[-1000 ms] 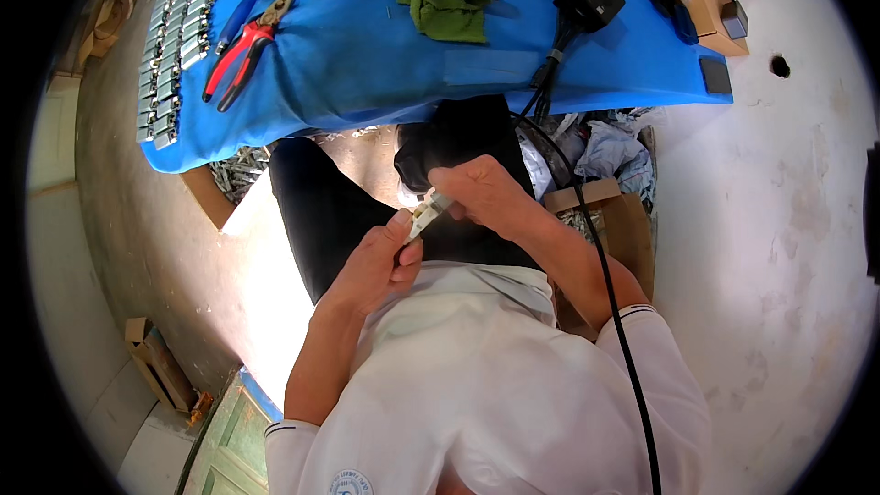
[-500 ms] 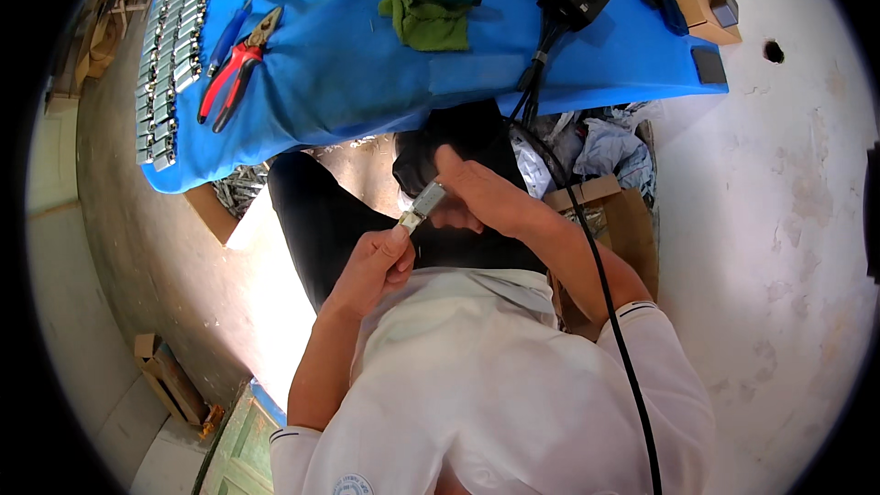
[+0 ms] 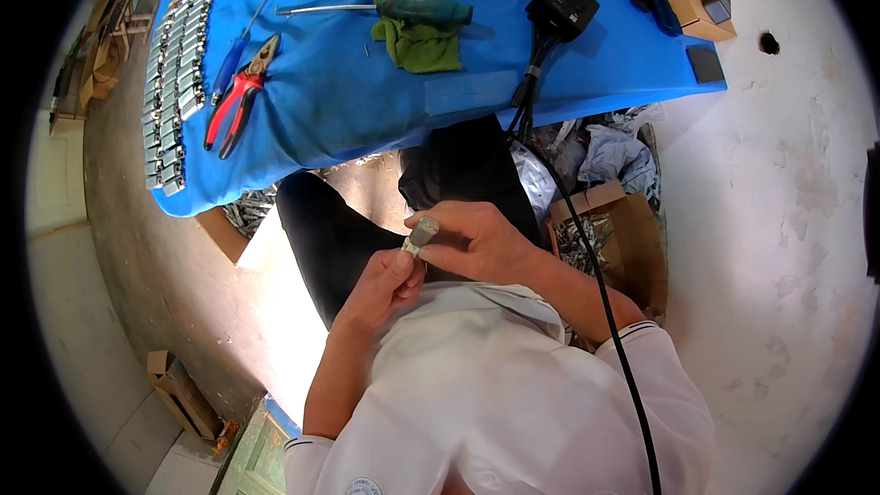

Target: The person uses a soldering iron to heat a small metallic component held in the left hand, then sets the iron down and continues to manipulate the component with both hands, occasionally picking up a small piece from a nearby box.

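Observation:
My left hand (image 3: 380, 286) pinches a small silver-grey metal part (image 3: 423, 233) by its pale lower end, between thumb and bent fingers, above my lap. Around the part's upper end curl the index finger and thumb of my right hand (image 3: 477, 240), one on each side. The part is blocky and tilted, and its far end shows between the fingers. How its lower end is shaped stays hidden by my left fingertips.
On the blue-covered table (image 3: 339, 101) lie rows of silver metal parts (image 3: 174, 92), red-handled pliers (image 3: 240, 96), a blue screwdriver (image 3: 234, 60), a green-handled screwdriver (image 3: 426, 11) on a green cloth (image 3: 417, 44), and a black box with cables (image 3: 562, 7). A black cable (image 3: 605, 298) crosses my right arm.
My right hand has come down and turned, its raised fingers now closing around the part. The part has tipped so its end shows. The view has shifted slightly.

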Tool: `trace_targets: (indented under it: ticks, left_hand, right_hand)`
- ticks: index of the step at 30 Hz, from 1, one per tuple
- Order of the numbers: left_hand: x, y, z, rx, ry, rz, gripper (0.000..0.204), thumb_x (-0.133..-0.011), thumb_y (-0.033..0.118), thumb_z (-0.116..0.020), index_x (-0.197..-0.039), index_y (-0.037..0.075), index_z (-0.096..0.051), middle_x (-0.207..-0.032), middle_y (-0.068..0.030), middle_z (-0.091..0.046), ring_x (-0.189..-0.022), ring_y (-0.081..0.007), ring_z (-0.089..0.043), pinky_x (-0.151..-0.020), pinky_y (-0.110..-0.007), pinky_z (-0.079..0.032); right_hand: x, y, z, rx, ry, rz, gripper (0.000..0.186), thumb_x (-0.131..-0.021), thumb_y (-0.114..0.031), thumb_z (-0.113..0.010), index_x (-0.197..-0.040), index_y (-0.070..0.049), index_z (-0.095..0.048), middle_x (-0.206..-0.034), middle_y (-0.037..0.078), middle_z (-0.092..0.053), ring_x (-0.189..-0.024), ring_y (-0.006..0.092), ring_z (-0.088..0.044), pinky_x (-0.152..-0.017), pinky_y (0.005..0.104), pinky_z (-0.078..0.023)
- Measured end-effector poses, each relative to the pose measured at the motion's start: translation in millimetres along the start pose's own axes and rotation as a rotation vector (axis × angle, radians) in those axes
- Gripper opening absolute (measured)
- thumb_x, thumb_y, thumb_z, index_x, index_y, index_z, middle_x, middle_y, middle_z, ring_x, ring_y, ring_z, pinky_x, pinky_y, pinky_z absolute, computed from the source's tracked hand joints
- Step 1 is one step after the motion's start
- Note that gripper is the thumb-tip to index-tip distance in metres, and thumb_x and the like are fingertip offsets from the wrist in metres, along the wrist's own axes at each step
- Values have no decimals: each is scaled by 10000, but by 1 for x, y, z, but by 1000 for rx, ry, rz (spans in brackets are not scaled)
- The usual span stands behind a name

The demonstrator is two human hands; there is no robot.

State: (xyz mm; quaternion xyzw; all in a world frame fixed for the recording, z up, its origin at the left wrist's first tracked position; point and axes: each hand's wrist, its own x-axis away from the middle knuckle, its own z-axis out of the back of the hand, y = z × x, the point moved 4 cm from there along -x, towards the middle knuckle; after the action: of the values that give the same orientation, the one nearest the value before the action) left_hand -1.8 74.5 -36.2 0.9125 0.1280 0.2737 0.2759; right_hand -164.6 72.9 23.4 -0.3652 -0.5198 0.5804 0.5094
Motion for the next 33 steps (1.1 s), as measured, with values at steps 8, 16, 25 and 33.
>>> trace_targets:
  ticks: [8,16,25,33]
  left_hand:
    - [5,-3,-3,-51,42,-4,509,-905,550,-516,-697,91,-443,-621,41,-358,-535,-51,-279,-461,-205,-206]
    - [5,5,-21,-208,72,-10,562,-903,592,-472,-647,95,-420,-552,24,-356,-494,-72,-305,-442,-224,-218]
    - [7,9,-16,-254,90,34,536,-909,555,-502,-653,86,-467,-570,32,-384,-505,-46,-309,-448,-209,-216]
    - [-2,14,-20,-334,117,-20,427,-928,421,-562,-660,100,-479,-589,58,-401,-523,-25,-311,-458,-201,-218]
  right_hand:
    - [0,5,-4,-98,73,-151,183,-857,-152,-630,-926,17,-644,-709,57,-613,-626,107,-586,-559,241,-460]
    - [-1,27,-11,-623,188,-452,385,-941,-360,-550,-722,-44,-566,-587,17,-542,-456,64,-483,-399,204,-377]
    - [-3,22,-5,-236,290,-370,399,-835,-243,-675,-540,-28,-514,-493,-20,-485,-464,31,-419,-413,219,-315]
    - [-8,30,-5,-224,364,-374,427,-806,-220,-693,-504,-32,-455,-483,-56,-395,-498,22,-342,-426,245,-259]
